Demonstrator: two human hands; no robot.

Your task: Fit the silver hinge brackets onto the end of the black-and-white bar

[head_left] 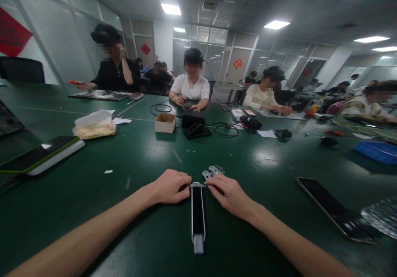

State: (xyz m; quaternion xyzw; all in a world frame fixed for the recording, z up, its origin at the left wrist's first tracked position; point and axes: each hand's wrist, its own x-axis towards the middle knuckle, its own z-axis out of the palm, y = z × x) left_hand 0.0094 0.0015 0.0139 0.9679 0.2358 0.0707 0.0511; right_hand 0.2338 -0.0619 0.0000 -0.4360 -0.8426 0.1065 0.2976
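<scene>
A long narrow piece with a black centre and a silver-white frame (198,213) lies on the green table, pointing away from me. Its near end carries a grey metal block (199,244). Across the far end runs a small metal crosspiece (197,185). My left hand (172,186) is closed at the left end of this crosspiece, with the fingertips partly hidden. At its right end, my right hand (228,192) pinches it between thumb and fingers. Just beyond my right hand lie several small flat metal plates with holes (213,170), partly covered by the fingers.
A phone (331,206) and clear ribbed plastic (383,215) lie right; a green-edged device (40,157) lies left. Farther off are a tissue pack (94,128), a small open box (165,124), a black stand (195,126), cables and a blue tray (378,150). Several people sit opposite.
</scene>
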